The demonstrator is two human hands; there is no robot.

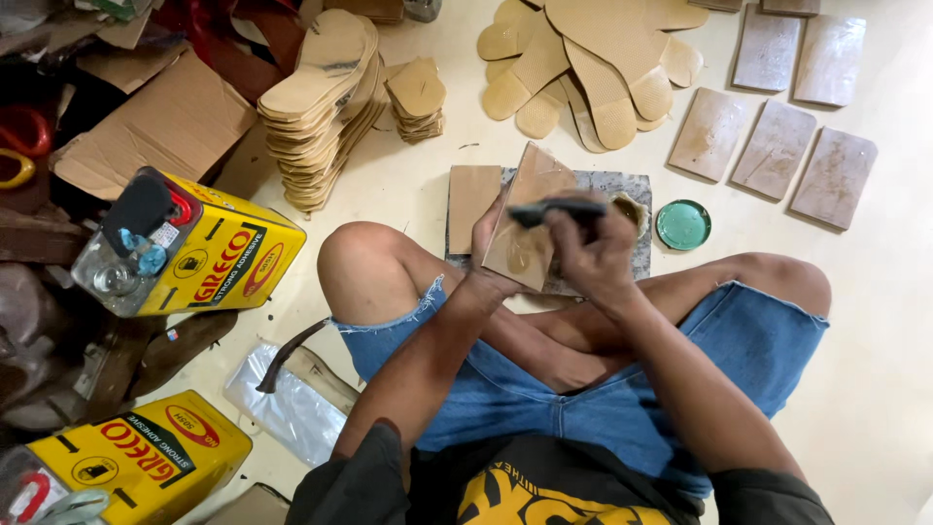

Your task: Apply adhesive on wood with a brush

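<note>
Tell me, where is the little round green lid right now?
The green lid lies on the floor, right of the stone slab and the right hand, below three brown rectangular pieces.

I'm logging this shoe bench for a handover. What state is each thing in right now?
Left hand: holds the tan piece tilted up.
Right hand: grips a brush on it.
Green lid: flat on floor.
Sole stack: leaning.
Yellow can: on its side.
</note>
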